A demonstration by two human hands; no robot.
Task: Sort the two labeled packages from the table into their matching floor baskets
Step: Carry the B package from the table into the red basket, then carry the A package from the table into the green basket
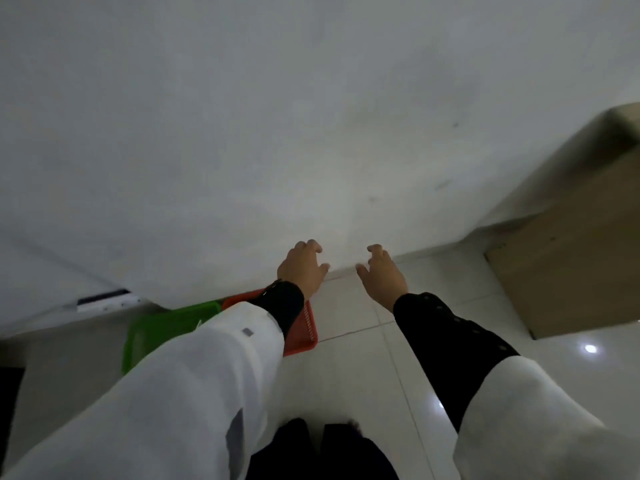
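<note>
A green basket (162, 327) and an orange-red basket (306, 329) stand side by side on the floor against the wall, both partly hidden by my left sleeve. My left hand (302, 268) hovers above and just right of the orange-red basket, fingers curled apart, holding nothing. My right hand (382, 275) is beside it, farther right over bare floor tiles, also with loose curled fingers and nothing in it. No package and no table show in this view.
A white wall (311, 133) fills the upper view. A large cardboard box (568, 265) stands on the floor at the right. Glossy white floor tiles (363, 368) lie between the baskets and the box. My feet show at the bottom.
</note>
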